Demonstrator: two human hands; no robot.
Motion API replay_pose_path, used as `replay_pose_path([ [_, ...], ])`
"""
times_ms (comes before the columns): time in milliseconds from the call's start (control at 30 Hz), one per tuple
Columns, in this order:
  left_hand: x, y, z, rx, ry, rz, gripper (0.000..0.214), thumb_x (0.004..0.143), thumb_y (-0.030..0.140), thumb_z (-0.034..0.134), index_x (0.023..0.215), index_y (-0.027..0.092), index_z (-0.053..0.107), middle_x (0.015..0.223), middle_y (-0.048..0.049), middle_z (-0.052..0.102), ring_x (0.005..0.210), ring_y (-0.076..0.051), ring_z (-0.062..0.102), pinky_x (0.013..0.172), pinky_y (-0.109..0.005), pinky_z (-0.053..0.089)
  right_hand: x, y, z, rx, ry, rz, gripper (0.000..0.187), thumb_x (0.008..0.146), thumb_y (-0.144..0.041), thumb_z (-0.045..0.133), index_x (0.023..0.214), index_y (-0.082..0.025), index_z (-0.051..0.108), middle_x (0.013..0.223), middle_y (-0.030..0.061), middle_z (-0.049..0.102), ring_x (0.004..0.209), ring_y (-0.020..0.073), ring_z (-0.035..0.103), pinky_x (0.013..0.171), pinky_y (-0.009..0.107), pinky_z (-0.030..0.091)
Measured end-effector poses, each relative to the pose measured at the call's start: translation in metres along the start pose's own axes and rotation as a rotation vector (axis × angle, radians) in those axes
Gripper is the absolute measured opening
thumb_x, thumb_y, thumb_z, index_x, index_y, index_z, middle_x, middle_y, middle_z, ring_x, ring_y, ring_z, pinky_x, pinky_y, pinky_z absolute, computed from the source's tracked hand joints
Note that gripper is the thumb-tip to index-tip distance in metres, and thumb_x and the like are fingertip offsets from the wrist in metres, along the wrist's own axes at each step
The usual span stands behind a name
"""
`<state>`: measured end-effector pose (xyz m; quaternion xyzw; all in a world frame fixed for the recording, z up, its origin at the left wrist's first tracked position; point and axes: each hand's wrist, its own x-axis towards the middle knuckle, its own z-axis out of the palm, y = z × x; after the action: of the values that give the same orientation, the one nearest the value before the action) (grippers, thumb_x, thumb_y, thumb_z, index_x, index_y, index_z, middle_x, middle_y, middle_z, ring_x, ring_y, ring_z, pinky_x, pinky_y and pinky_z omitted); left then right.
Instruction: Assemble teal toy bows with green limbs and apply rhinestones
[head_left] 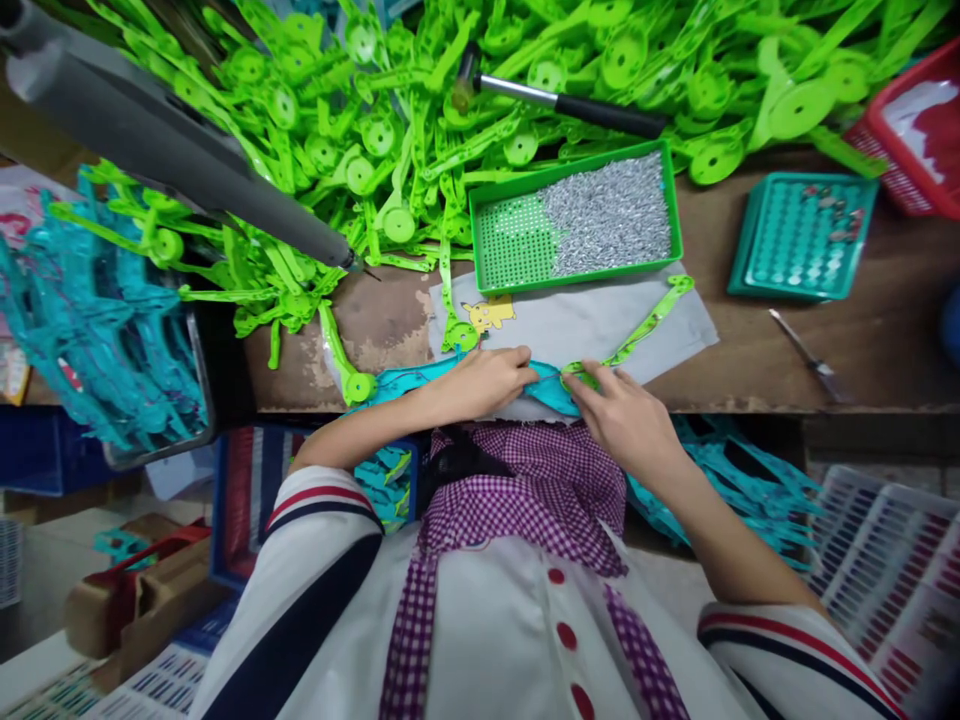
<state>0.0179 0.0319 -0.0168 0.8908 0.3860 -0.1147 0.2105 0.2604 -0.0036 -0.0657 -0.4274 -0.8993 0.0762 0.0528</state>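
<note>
A long teal plastic part [409,378] lies along the table's near edge on a grey cloth [675,340]. My left hand [484,382] is closed on its middle, fingers curled over it. My right hand [630,415] grips the round end of a bright green plastic arm [649,322] against the teal part's right end; its fingertips partly hide the joint. Another green arm [337,352] meets the teal part's left end with its round end. A third green arm [460,334] touches its back edge near my left hand.
Behind stands a green basket [480,245] of small metal pins. A hammer [562,100] lies on a heap of green arms [360,130]. A grey machine arm [187,150] reaches in from the left. Rightward are a screwdriver [806,355] and teal box [802,240]; teal parts [97,320] fill a left crate.
</note>
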Motion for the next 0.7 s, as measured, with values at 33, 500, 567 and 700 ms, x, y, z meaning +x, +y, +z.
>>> replay_pose_path([
  [33,0.001,-0.001,-0.002,0.015,-0.015,0.007,0.028,0.102,0.019,0.046,0.118,0.021,0.070,0.111,-0.0099,0.064,0.083,-0.018,0.062,0.066,-0.030,0.043,0.000,0.000,0.000,0.000,-0.004,0.001,0.036,0.101,-0.020,0.049,0.131,-0.016,0.068,0.135,0.0153,0.065,0.105,0.0247,0.071,0.095,0.039,0.059],
  [500,0.052,-0.045,-0.029,-0.041,-0.135,0.504,0.025,0.093,0.008,0.049,0.085,0.020,0.069,0.093,-0.0064,0.066,0.080,-0.018,0.057,0.065,-0.031,0.035,0.001,-0.003,-0.007,0.003,-0.093,0.062,0.037,0.103,-0.026,0.046,0.135,-0.022,0.066,0.137,0.0124,0.064,0.101,0.0229,0.072,0.073,0.031,0.059],
  [567,0.050,-0.048,-0.027,-0.048,-0.120,0.529,0.026,0.092,0.006,0.049,0.087,0.020,0.070,0.093,-0.0069,0.066,0.081,-0.018,0.057,0.064,-0.031,0.034,0.002,-0.003,-0.009,0.004,-0.106,0.073,0.037,0.103,-0.025,0.047,0.135,-0.023,0.066,0.138,0.0120,0.064,0.100,0.0226,0.072,0.072,0.030,0.058],
  [700,0.055,-0.051,-0.024,-0.097,-0.140,0.554,0.027,0.089,0.003,0.049,0.083,0.020,0.069,0.090,-0.0064,0.066,0.079,-0.018,0.057,0.065,-0.031,0.035,0.003,-0.004,-0.012,-0.012,-0.135,0.080,0.038,0.102,-0.024,0.048,0.135,-0.023,0.066,0.139,0.0120,0.064,0.099,0.0222,0.072,0.072,0.030,0.058],
])
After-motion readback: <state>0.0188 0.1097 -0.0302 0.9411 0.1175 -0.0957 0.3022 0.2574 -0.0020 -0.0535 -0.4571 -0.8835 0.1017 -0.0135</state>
